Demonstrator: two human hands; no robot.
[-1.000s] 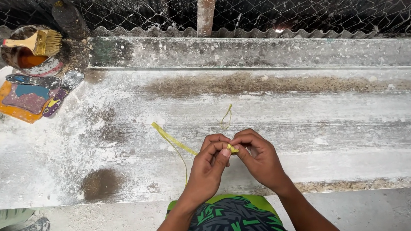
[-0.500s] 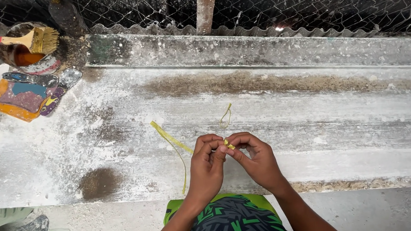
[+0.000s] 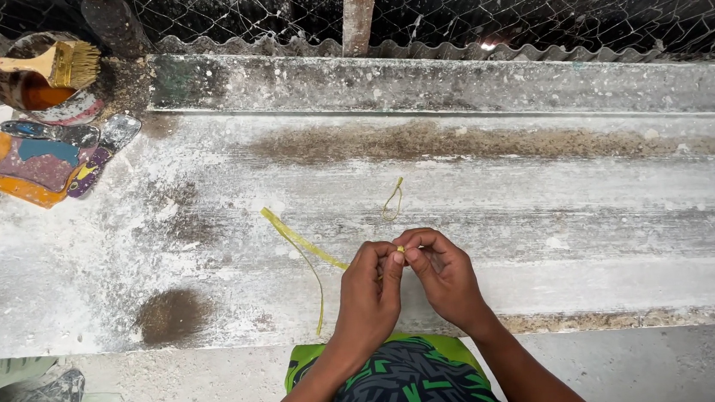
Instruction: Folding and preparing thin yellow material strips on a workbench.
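A long dusty white bench (image 3: pixel 548 210) ran under wire netting. At its far left corner sat a tin with a paintbrush (image 3: pixel 48 66). The left hand (image 3: pixel 370 299) and right hand (image 3: pixel 443 275) met fingertip to fingertip, both pinching a yellow strip (image 3: pixel 301 240) trailing leftward over the bench. It looked light, limp and thin, best pinched near its end.

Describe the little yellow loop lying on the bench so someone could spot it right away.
On the long whitewashed bench, look just beyond the left hand and right hand. The small loop lies alone there, untouched. Unlike the long yellow strip trailing from the hands, it is short and teardrop-shaped.
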